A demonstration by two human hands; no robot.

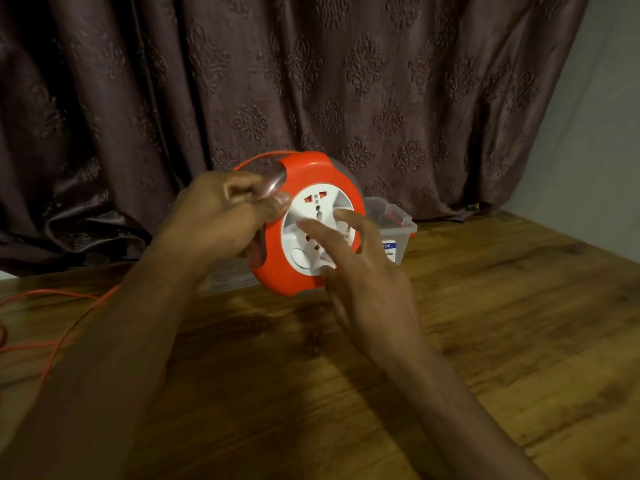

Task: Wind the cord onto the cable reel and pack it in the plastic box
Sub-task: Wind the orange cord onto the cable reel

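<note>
An orange cable reel (pixel 287 271) with a white socket face (pixel 318 209) is held upright above the wooden table (pixel 485 323). My left hand (pixel 221 216) grips its left rim, thumb on the front. My right hand (pixel 360 271) has straight fingers touching the white socket face. The orange cord (pixel 52 327) runs loose over the table at the left, and a strand arcs over the top of the reel (pixel 256 157). A clear plastic box (pixel 394 233) stands behind the reel, partly hidden by it.
A dark patterned curtain (pixel 311 81) hangs behind the table. A pale wall (pixel 588 150) is at the right. The box has something red inside and a blue label on its front.
</note>
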